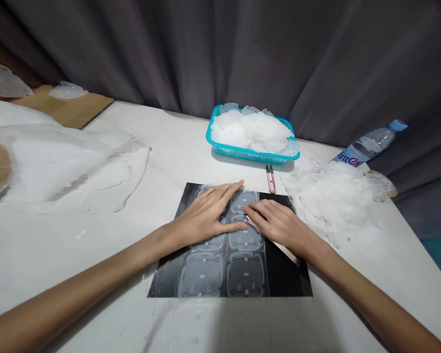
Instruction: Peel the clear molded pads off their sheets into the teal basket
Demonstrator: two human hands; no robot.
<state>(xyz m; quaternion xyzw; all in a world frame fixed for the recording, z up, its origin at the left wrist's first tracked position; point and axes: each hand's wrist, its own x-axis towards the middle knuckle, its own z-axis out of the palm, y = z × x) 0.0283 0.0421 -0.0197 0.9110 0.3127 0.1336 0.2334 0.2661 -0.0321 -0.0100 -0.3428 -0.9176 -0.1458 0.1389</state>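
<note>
My left hand [208, 213] lies flat with its fingers stretched out and thumb apart. It rests on a clear plastic sheet [202, 274] patterned with rows of rounded rectangular shapes. Under the sheet is a black board [288, 282], bare along its right side. My right hand [277, 220] is closed around a slim white tool [287, 251], its back end sticking out below the palm. The tool's front end points at the sheet near my left thumb; its tip is too small to make out. Pink-handled thread snips [271, 181] lie just beyond the board.
A blue basket [253, 156] at the back holds a pile of translucent white pieces. A heap of clear plastic scraps [338, 201] lies at right beside a tilted water bottle [371, 142]. More plastic sheeting [69, 162] and cardboard [77, 108] cover the left. A grey curtain [191, 49] hangs behind.
</note>
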